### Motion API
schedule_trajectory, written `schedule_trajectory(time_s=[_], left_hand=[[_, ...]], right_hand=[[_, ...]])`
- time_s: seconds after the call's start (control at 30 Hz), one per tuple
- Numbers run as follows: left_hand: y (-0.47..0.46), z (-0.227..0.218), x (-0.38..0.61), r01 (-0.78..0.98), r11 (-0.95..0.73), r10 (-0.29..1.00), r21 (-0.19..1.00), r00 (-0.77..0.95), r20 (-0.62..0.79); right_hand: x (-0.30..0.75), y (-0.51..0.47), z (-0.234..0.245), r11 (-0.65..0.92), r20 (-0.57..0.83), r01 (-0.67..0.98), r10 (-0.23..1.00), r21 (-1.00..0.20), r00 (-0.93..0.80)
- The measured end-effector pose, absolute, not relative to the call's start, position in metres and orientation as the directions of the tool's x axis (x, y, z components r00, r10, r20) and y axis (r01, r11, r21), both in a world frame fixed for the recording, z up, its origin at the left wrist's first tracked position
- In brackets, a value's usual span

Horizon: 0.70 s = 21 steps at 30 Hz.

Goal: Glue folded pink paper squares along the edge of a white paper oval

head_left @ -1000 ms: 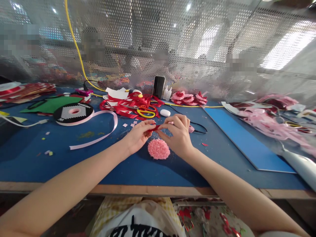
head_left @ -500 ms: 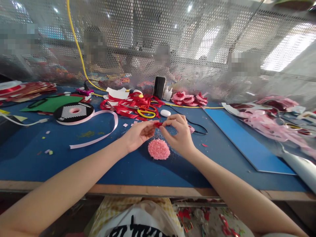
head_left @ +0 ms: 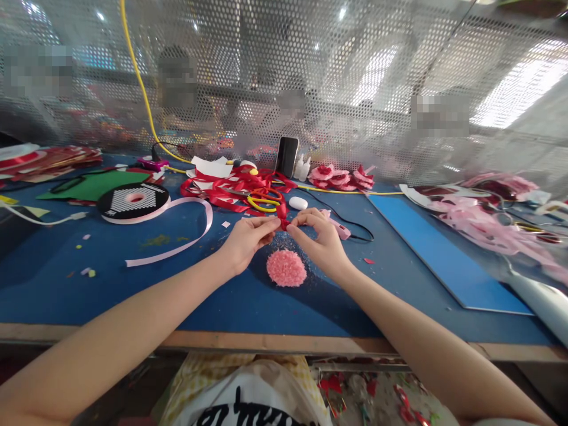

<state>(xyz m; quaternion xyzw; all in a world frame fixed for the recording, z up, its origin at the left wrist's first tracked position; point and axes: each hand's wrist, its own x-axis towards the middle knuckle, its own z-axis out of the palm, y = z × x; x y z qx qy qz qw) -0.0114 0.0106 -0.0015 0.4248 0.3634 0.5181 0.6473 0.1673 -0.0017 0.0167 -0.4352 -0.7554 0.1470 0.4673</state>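
Note:
Both my hands meet above the blue table (head_left: 133, 296). My left hand (head_left: 247, 240) and my right hand (head_left: 323, 241) each pinch an end of a small piece of red ribbon (head_left: 282, 216), which stands folded upward between the fingertips. Just below the hands a round pink beaded pad (head_left: 286, 268) lies on the table. A pink tool (head_left: 339, 227) with a black cord lies just behind my right hand.
Behind the hands lie a pile of red ribbon (head_left: 231, 190), yellow-handled scissors (head_left: 262, 202), a white oval object (head_left: 297, 203), an upright phone (head_left: 286, 156) and pink ribbon flowers (head_left: 339, 177). A ribbon spool (head_left: 132, 202) trailing pink ribbon sits left. A blue sheet (head_left: 437, 248) and pink ribbons lie right.
The red ribbon piece, held flat between the fingertips before, is now folded upward. Both hands have shifted slightly away from me, uncovering the pink tool.

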Motion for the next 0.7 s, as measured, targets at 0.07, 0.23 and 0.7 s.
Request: schedule_trajectory(time_s=[0.07,0.23,0.7], left_hand=[[0.0104,-0.0014,-0.0116,-0.334,0.076,0.984,0.94,0.176,-0.017],[0.0087,0.0002,-0.0123,-0.228,-0.052,0.994,0.972,0.078,0.072],[0.0061,0.0009,-0.0092,-0.081,-0.21,0.967,0.974,0.131,0.22]], right_hand=[[0.1677,-0.001,0.0163,0.569,0.562,0.503,0.806,-0.65,-0.185],[0.1676,-0.0001,0.0162,0.525,0.524,0.474,0.839,-0.706,-0.148],[0.1695,0.0085,0.0114,0.229,0.217,0.138,0.972,-0.964,-0.095]])
